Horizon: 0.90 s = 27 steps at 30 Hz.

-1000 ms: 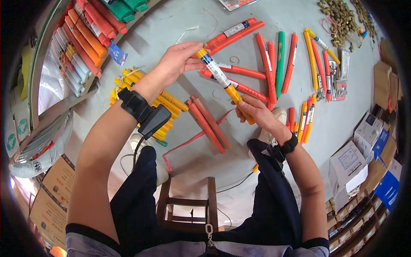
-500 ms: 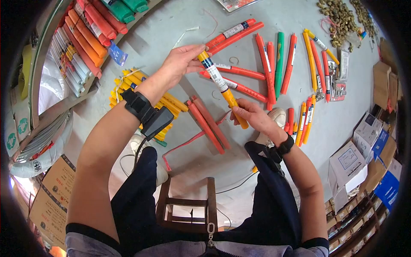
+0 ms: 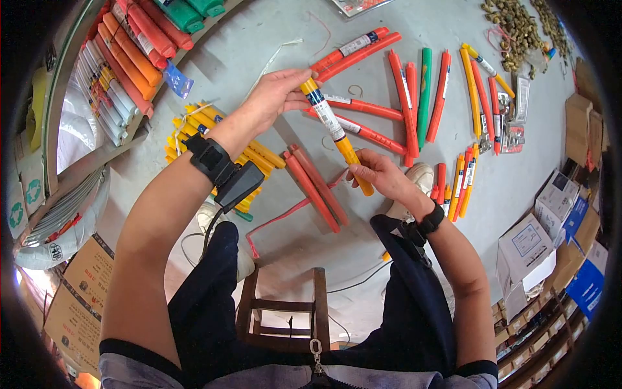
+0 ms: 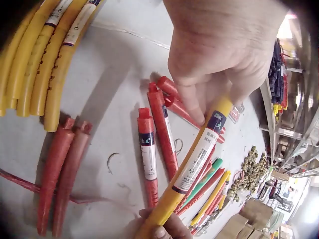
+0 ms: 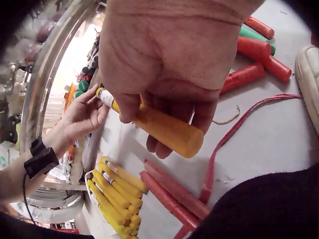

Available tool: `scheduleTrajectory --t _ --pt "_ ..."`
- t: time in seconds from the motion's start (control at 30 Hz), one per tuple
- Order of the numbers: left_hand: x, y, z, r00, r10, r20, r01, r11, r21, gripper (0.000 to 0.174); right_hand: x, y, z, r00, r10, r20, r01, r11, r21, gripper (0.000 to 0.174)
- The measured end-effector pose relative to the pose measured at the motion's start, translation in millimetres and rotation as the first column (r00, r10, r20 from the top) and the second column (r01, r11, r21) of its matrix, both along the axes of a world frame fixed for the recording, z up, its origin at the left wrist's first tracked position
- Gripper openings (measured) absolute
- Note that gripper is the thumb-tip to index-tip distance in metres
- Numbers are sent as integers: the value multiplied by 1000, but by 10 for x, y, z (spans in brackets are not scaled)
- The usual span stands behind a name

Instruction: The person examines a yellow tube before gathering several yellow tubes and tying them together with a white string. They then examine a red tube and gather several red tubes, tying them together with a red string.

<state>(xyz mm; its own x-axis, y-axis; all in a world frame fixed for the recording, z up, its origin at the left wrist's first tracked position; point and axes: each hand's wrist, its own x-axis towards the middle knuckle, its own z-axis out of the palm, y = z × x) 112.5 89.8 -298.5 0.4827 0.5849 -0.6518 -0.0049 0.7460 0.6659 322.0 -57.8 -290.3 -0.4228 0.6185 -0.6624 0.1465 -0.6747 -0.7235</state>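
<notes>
Holds yellow tube (image 3: pixel 335 131) (white label) slantwise: left hand (image 3: pixel 269 97) pinching eleven-o'clock end, right hand (image 3: pixel 382 175) curled round five-o'clock end.

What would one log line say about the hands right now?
left hand: pinches one end of yellow tube | right hand: grips other end | tube: slanted, above red tubes

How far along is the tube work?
Done, apparently: labelled red tubes laid on the floor. In hand: one labelled yellow tube, left hand at its far end, right hand at its near end. Left, probably: the yellow tube bundle and two plain red tubes.
</notes>
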Motion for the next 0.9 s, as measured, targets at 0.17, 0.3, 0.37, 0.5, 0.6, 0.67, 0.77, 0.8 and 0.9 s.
scheduleTrajectory --t 0.17,0.3,0.37,0.5,0.6,0.67,0.77,0.8,0.9 --pt "0 -5 -2 1000 -6 -15 6 1000 -13 32 5 -33 -64 1000 9 8 -9 1000 26 26" --pt "-1 -8 -18 1000 -15 1 15 1000 -24 32 5 -51 -92 1000 5 26 -5 999 34 27" --pt "-1 -9 -19 1000 -15 9 16 999 -30 32 10 -55 -107 999 6 32 -7 999 39 27" --pt "8 -16 -1 1000 -12 28 13 999 -45 32 38 -69 -157 997 25 77 -28 999 43 26" --pt "36 -23 41 998 -44 -45 43 999 -32 31 48 -7 -106 986 95 134 -95 995 -7 25" --pt "46 -34 63 992 -66 -104 64 998 -24 31 46 16 -81 973 152 172 -146 988 -51 24" --pt "42 -41 58 993 -43 -111 40 999 -27 31 53 6 -128 982 131 138 -124 990 -62 25" --pt "37 -39 43 992 -38 -123 36 999 -20 32 56 -4 -175 987 92 129 -90 996 -22 25" --pt "1 -7 27 990 4 -144 -7 1000 -20 30 64 75 -228 990 70 127 -76 996 45 26"
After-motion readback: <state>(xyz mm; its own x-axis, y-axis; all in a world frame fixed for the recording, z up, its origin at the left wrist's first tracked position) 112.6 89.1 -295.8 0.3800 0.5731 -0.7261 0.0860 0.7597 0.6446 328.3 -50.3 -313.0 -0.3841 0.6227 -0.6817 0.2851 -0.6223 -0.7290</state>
